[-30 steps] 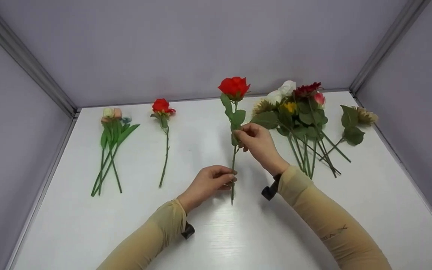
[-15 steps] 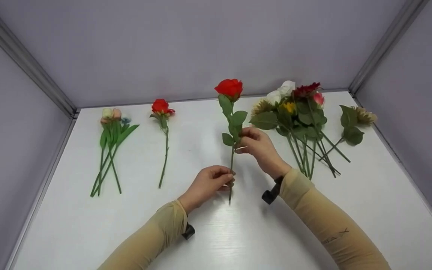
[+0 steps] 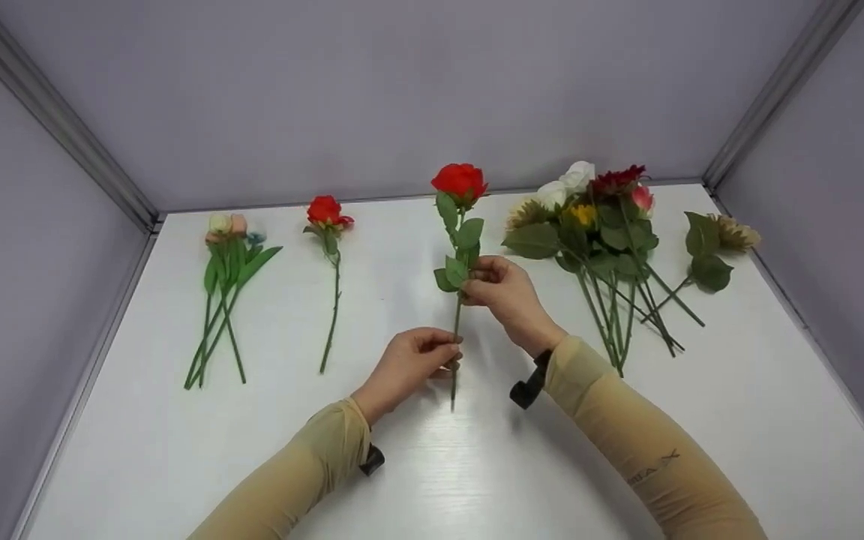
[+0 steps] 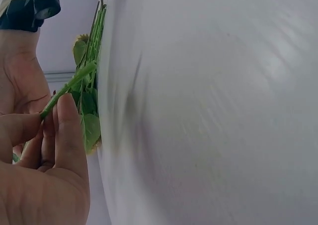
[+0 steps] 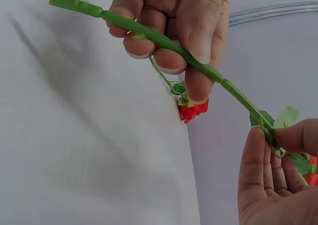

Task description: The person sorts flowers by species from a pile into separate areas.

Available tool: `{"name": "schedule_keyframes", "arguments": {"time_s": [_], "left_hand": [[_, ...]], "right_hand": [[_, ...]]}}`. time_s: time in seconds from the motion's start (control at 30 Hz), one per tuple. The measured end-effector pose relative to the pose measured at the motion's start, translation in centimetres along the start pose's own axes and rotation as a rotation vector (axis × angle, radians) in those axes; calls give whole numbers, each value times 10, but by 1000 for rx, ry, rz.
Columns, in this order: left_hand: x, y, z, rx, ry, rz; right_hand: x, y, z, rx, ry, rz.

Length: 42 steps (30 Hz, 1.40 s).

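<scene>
A red rose [image 3: 460,184] with green leaves stands nearly upright over the middle of the table, both hands on it. Low on its stem, my left hand [image 3: 409,364] pinches between thumb and fingers; the cut end pokes out below. Higher up, at the leaves, my right hand [image 3: 505,296] grips the stem with thumb and fingertips. The right wrist view shows the bare green stem [image 5: 131,24] running between the two hands. In the left wrist view the lower stem end [image 4: 74,81] sticks out past my left thumb and finger.
On the white table [image 3: 139,435], a second red rose [image 3: 325,211] lies left of centre, beside a few tulips [image 3: 229,255]. To the right lie a mixed pile of flowers [image 3: 612,232] and a single pale flower [image 3: 736,234]. Grey panels [image 3: 402,90] enclose the back and sides.
The held rose has shifted slightly left and its bloom sits a little lower. Its lower leaves now show beside my right fingers, and both hands moved left with it.
</scene>
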<state>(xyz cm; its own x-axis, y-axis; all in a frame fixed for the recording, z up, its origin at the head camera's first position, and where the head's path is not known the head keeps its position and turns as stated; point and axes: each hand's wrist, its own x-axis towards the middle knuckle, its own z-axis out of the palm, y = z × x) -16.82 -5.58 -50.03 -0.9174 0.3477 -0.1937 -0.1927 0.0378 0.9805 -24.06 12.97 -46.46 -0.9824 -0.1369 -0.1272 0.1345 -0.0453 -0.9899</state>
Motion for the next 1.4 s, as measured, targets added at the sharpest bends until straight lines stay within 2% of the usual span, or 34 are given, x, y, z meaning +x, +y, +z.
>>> {"name": "schedule_keyframes", "arguments": {"time_s": [0.13, 0.27, 0.4, 0.53, 0.67, 0.77, 0.87, 1.0, 1.4], "left_hand": [[0, 2, -9, 23, 22, -2], [2, 2, -26, 81, 66, -16], [6, 5, -51, 186, 131, -53], [8, 12, -80, 298, 197, -122], [8, 20, -108, 411, 226, -188], [8, 23, -125, 521, 248, -207], [8, 23, -135, 622, 271, -222], [9, 19, -141, 689, 290, -238], [10, 7, -148, 662, 352, -256]], "right_hand": [[6, 2, 10, 6, 6, 6], [12, 4, 22, 6, -21, 5], [14, 8, 30, -99, -51, -24], [10, 14, 32, -380, -84, -109], [5, 16, 37, -784, -147, -250], [3, 17, 43, -1048, -195, -360], [2, 18, 50, -1192, -234, -420], [2, 20, 56, -1238, -260, -442], [0, 29, 58, -1249, -294, -435]]}}
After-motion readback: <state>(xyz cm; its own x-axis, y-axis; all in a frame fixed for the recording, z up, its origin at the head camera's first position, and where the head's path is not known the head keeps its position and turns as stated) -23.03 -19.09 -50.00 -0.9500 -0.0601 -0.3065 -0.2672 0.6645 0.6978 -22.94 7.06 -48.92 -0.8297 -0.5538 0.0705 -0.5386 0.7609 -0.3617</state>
